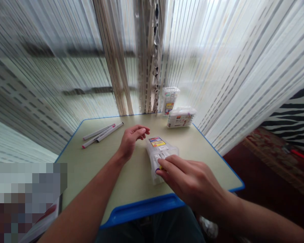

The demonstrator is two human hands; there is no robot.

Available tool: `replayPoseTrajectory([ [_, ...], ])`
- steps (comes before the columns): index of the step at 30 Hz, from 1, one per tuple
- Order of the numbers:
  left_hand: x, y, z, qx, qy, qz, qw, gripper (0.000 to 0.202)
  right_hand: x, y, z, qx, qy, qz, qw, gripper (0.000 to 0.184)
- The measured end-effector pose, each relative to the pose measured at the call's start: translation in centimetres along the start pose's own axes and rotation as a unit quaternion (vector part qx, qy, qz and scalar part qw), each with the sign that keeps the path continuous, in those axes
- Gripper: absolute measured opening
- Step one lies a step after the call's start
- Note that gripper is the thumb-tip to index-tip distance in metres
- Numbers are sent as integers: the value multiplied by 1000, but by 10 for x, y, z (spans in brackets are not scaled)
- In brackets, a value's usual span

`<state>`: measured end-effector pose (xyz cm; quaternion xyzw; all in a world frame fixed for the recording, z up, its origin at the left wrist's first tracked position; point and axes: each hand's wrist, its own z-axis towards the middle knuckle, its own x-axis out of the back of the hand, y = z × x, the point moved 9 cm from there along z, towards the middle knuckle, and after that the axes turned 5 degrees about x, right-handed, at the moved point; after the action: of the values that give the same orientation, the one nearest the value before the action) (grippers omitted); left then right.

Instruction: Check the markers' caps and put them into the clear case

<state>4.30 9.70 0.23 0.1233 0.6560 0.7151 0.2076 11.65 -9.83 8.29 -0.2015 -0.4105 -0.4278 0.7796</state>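
Note:
A clear plastic marker case [164,148] with a yellow-and-blue label lies on the desk in front of me. White markers [157,162] rest in its near end, and one shows a purple end and another a yellow one. My right hand [184,172] is closed with its fingertips pinching these markers; its own fingers partly hide them. Beyond the case's left side, my left hand [134,138] hovers with nothing in it, its fingers loosely bent and apart. Farther left, several loose markers [102,135] with pink and dark ends lie together on the desk.
On the pale desktop [116,192], edged in blue, an upright clear case [170,101] and a wider marker box [181,118] stand at the back right. String curtains [131,60] hang behind the desk. A blue tray ledge [147,207] runs along the front edge.

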Motion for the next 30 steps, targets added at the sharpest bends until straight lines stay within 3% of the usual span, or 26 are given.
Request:
replayPoseTrajectory([
  [7, 0, -1, 0, -2, -3, -7, 1000, 20, -6, 3, 1, -5, -29, -11, 1000, 21],
  [15, -1, 0, 0, 3, -1, -5, 1000, 22, 0, 2, 1, -6, -2, 3, 1000, 20],
  [25, 4, -3, 1, 7, 10, -9, 1000, 22, 39, 7, -3, 16, 114, 29, 993, 11],
  [30, 8, -1, 1, 12, 27, -12, 999, 22, 61, 50, 17, -61, 186, 27, 980, 9],
])
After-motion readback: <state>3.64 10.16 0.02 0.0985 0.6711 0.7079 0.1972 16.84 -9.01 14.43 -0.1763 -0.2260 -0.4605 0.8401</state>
